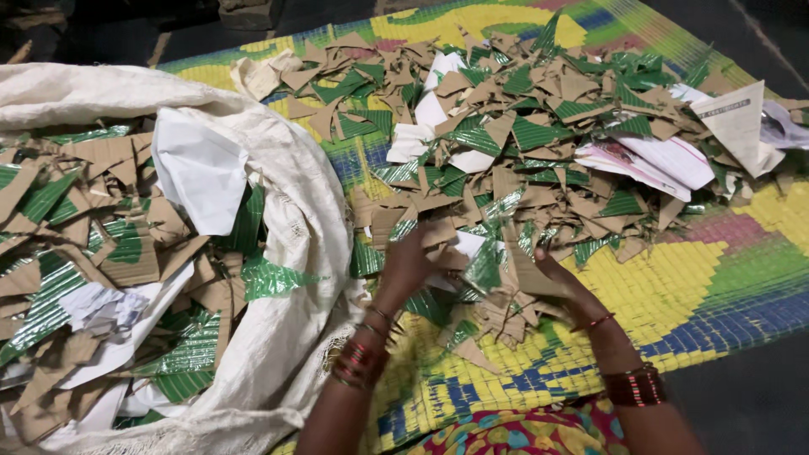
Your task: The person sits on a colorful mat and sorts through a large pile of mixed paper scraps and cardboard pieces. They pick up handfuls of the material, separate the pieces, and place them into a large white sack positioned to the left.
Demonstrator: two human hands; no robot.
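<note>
Landmark: the woven mat [716, 278], bright yellow/green/blue bands, flat on a dark floor.

One big white sack [286, 211] lies over the mat's left edge, mouth spread wide toward the camera. It's already loaded with cut cardboard scraps [101, 253], brown on one face and glossy green on the other, plus a few white paper sheets; probably laid open like that so pieces can be swept straight in.

One loose pile of the same scraps [539, 143] covers the mat's middle and far end. Far too many pieces to count: dozens at least. Mixed in: several white sheets, one folded white printed paper [737, 118] standing up at the mat's right far corner, and a pinkish-white flat packet [649, 160] just left of it.

Both hands work the near edge of the pile, mid-mat, just right of the sack mouth.
- Left hand [409, 265]: fingers curled into the scraps, looks like it's gathering a bunch. Motion blur, so I can't tell if it's actually clamped on anything.
- Right hand [556, 282]: palm up and cupped under a clump of brown and green pieces [497, 270], supporting rather than pinching.

Hands face each other with the clump between them, the way you'd scoop loose flat stuff that won't pinch.

Bangles: stack on left wrist [358, 362], stack on right wrist [634, 386], red/dark. Patterned cloth at the bottom edge.
</note>
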